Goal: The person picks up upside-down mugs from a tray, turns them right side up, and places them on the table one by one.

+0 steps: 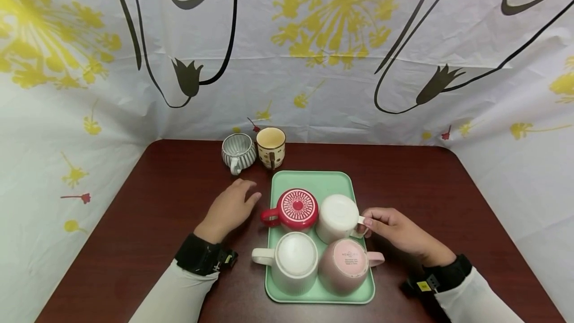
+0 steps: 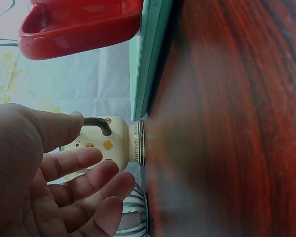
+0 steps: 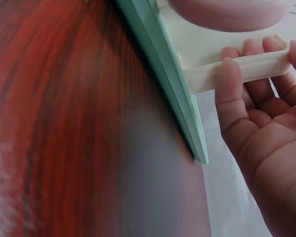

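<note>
On the green tray [image 1: 314, 179] several mugs stand upside down. My right hand [image 1: 396, 231] grips the handle [image 3: 249, 67] of the white mug [image 1: 338, 216] at the tray's right side, fingers curled through it. Left of that mug is a red mug [image 1: 298, 207], its handle pointing left. Nearer me are a ribbed white mug [image 1: 296, 260] and a pink mug [image 1: 346, 263]. My left hand [image 1: 230, 208] hovers left of the tray with relaxed fingers and holds nothing. In the left wrist view its fingers overlap the cream mug [image 2: 121, 140].
Behind the tray, the cream mug with a dark handle stands upright beside a grey striped cup [image 1: 238, 149]. All of it is on a dark red wooden table [image 1: 148, 243]. A white floral cloth [image 1: 332, 103] hangs behind and along both sides.
</note>
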Demonstrator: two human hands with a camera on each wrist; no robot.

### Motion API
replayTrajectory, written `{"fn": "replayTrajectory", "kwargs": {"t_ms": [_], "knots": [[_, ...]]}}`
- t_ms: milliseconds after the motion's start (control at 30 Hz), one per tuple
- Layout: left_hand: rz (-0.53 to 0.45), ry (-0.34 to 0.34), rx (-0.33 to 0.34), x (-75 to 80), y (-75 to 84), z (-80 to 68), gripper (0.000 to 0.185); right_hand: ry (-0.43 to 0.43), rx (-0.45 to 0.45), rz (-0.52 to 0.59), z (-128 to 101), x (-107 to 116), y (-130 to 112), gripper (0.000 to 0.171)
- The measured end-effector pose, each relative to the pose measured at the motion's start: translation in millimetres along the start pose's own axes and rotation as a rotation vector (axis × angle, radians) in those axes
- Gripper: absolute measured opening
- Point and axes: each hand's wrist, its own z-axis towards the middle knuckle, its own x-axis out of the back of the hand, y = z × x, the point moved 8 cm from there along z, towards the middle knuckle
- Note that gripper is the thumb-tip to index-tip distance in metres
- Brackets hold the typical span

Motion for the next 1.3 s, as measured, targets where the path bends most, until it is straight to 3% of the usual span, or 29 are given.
{"fn": "replayTrajectory", "kwargs": {"t_ms": [333,567,867,1133,1300], "knots": [[0.002,-0.01,0.009,-1.5,0.1,0.0,0.045,0.014,-0.009,0.002,1.3,-2.0,0.4,0.023],[0.001,-0.007,0.009,-1.8,-0.7,-0.7,0.045,0.058,0.05,-0.091,3.5,0.4,-3.9,0.021],[-0.006,-0.01,0.017,-3.4,-1.0,0.1,0.046,0.156,0.051,-0.169,5.7,11.2,-14.5,0.024],[-0.01,-0.009,0.008,-2.1,0.0,-0.2,0.046,0.178,0.09,-0.032,12.1,26.4,-37.0,0.03],[-0.012,-0.007,0.009,-1.8,0.4,-1.4,0.046,0.155,0.085,0.247,16.6,30.5,-46.0,0.032]]}}
